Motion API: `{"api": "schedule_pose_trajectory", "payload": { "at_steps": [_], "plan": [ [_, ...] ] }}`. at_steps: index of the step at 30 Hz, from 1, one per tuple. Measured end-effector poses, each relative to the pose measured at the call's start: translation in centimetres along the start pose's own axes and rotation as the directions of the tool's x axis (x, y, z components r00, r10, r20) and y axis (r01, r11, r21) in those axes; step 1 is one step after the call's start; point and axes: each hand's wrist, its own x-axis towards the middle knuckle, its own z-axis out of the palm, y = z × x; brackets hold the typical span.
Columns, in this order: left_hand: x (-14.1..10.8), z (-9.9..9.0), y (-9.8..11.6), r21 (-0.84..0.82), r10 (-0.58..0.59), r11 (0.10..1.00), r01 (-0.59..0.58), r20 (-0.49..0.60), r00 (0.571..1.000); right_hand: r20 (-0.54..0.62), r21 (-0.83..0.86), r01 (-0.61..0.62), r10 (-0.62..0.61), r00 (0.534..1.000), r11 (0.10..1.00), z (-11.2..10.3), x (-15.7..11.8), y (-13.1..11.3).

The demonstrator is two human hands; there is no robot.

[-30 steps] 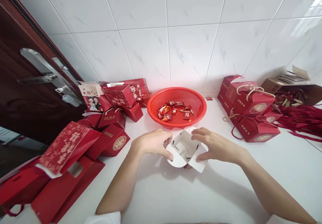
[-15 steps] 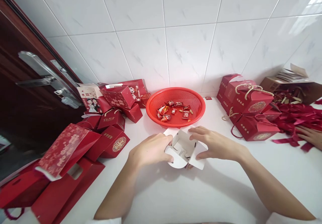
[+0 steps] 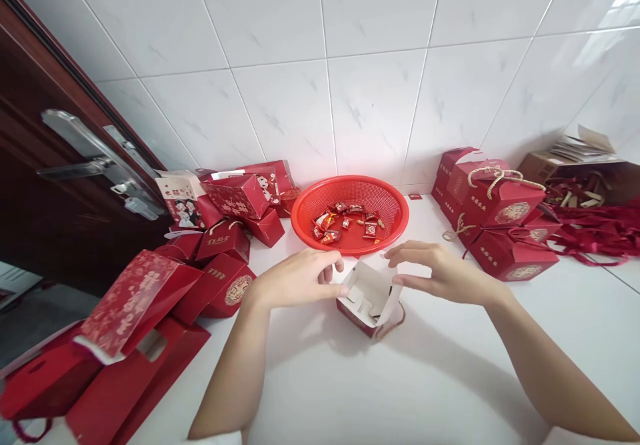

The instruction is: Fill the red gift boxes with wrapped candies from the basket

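Observation:
A small red gift box (image 3: 359, 318) with a white inside stands on the white table in front of me, its top open. From its near right side hangs a loop of twisted cord (image 3: 395, 325). My left hand (image 3: 300, 279) is at the box's left edge, thumb stretched out and apart from the bent fingers; whether the thumb touches the rim I cannot tell. My right hand (image 3: 443, 273) hovers over the right side with thumb and fingers spread, the thumb close to a white flap. Neither hand grips the box. White folds show inside it.
Behind the box sits a red plastic basket (image 3: 350, 181) with wrapped candies (image 3: 370, 230) and peanuts. Red boxes (image 3: 210, 285) are heaped at left beside a door (image 3: 30, 165). Corded boxes (image 3: 505, 208) stand at right, near red ribbons (image 3: 600, 231) and a cardboard box (image 3: 625, 178).
Both hands have let go of the box's flaps and moved slightly apart. The box's red near side and cord now show. Another person's hand has left the ribbons at right.

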Motion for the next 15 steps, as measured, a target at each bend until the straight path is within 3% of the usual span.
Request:
{"api": "schedule_pose_trajectory", "payload": {
  "at_steps": [3, 6, 9, 11, 13, 15],
  "plan": [
    [1.7, -0.7, -2.1, -0.119, 0.06, 0.99, -0.078, -0.151, 0.987, -0.109, 0.133, -0.029, 0.044, 0.993, 0.991, -0.9, 1.1, 1.4],
    [4.8, -1.6, -4.4, -0.121, 0.044, 0.99, -0.078, -0.261, 0.964, -0.26, 0.221, -0.051, 0.109, 0.959, 0.974, -1.0, 3.5, 3.3],
    [8.5, -2.5, -5.8, 0.002, 0.004, 1.0, -0.003, -0.162, 0.987, -0.419, 0.302, -0.031, 0.161, 0.894, 0.953, 0.1, 6.9, 5.0],
    [10.9, -2.9, -6.1, 0.163, -0.099, 0.981, 0.104, -0.043, 0.994, -0.499, 0.365, -0.024, 0.217, 0.839, 0.931, 1.1, 9.2, 5.8],
    [12.8, -2.9, -6.2, 0.299, -0.209, 0.935, 0.188, 0.039, 0.977, -0.529, 0.441, -0.021, 0.279, 0.801, 0.897, 2.1, 11.2, 6.3],
    [14.1, -2.7, -6.2, 0.365, -0.271, 0.903, 0.228, 0.068, 0.96, -0.489, 0.522, -0.051, 0.348, 0.8, 0.851, 2.8, 12.4, 6.7]
  ]
}}
